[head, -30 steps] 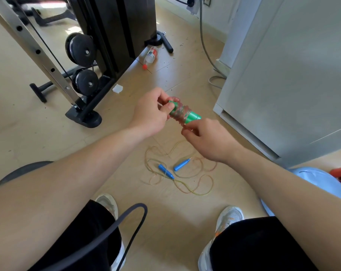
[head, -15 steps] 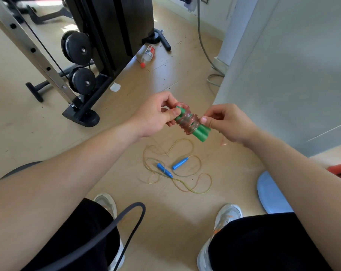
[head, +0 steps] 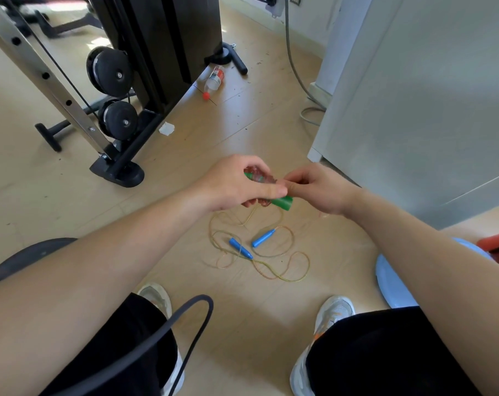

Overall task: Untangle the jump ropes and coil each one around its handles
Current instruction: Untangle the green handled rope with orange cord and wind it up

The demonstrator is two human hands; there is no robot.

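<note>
Head view shows one rope nearly finished and the other not yet begun. The left hand (head: 234,184) is curled round the green handles (head: 284,202), held side by side in the air above the floor (head: 242,338). Its fingers are wrapped under them and the thumb lies along the top towards the right hand. The red rope (head: 259,177) is wound in close turns round those handles, and only the green ends show past the wraps. The right hand (head: 319,190) meets the bundle at its near end. Thumb and forefinger are pinched together there on what looks like the last bit of red rope, though the tail itself is too small to make out. My judgement is that this coil needs only its end tucked or secured before it can be put down.

The second rope remains. The blue handles (head: 264,238) lie apart from each other, well below the hands and ahead of the person's shoes (head: 337,310). The yellowish rope (head: 271,270) sprawls round them in loose, overlapping loops. It seems free of the red rope, so the untangling between the two looks done, but its own loops cross several times. It will need to be picked up, straightened and wound round the blue pair, which is roughly half the task
</note>
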